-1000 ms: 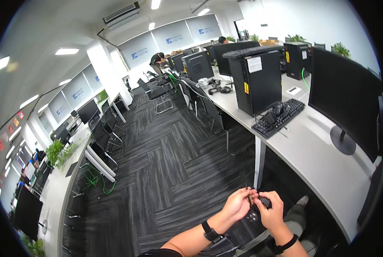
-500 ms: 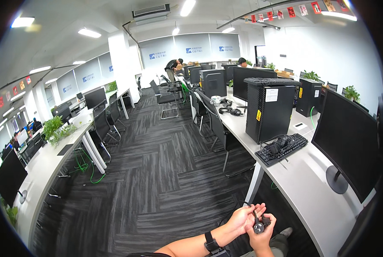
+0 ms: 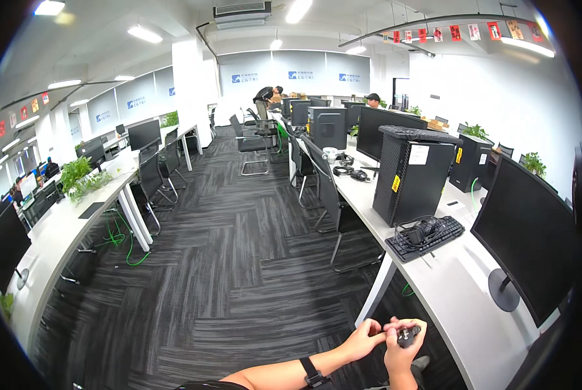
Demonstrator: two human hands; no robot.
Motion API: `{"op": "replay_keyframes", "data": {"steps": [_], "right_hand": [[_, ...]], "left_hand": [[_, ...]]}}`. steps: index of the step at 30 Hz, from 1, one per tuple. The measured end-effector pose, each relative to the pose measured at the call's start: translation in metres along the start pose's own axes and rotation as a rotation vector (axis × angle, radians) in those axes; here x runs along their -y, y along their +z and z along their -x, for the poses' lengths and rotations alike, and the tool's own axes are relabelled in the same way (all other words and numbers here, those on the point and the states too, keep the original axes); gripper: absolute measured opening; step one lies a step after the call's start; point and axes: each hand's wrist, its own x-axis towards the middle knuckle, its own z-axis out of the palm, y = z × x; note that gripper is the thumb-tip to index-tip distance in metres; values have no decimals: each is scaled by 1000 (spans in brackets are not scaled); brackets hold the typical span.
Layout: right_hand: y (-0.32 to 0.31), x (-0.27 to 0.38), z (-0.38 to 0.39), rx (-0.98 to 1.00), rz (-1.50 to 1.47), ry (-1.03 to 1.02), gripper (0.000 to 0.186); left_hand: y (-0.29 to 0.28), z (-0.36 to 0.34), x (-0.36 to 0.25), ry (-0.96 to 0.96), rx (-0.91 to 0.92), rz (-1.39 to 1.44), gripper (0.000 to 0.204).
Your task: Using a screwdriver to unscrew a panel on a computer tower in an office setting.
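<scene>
In front of my body, low and to the right, my two hands meet. My right hand (image 3: 401,354) is closed round a black power plug (image 3: 407,336), with its pronged end facing up. My left hand (image 3: 362,341) touches the right one at the fingertips. Its fingers are curled together, and whatever lies between them is too small to make out. Most of the plug's cable is hidden by the hands. A black band (image 3: 313,372) circles my left wrist. The white desk (image 3: 444,292) runs just right of my hands.
On that desk stand a black computer tower (image 3: 411,179), a keyboard (image 3: 427,239) with a headset (image 3: 424,229) on it, and a monitor (image 3: 524,234). Office chairs (image 3: 330,188) line its left side. A second desk (image 3: 76,234) runs along the left. A person (image 3: 265,99) bends over far ahead.
My right hand has turned and closed more tightly round the plug. My left hand has gone from open-palmed to curled fingers. The view has shifted slightly.
</scene>
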Motion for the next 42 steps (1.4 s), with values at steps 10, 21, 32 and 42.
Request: {"op": "replay_keyframes", "data": {"steps": [10,21,32,42], "right_hand": [[10,69,-68,-43,-740,362,13],[-42,-8,-41,-63,-594,928,16],[-8,-29,15,558,833,187,103],[-10,-23,3,337,39,207,27]], "left_hand": [[4,-3,44,102,543,55,26],[-130,-10,-23,34,-432,100,45],[-75,12,-42,566,-36,-714,42],[-1,0,3,325,-199,223,26]]}}
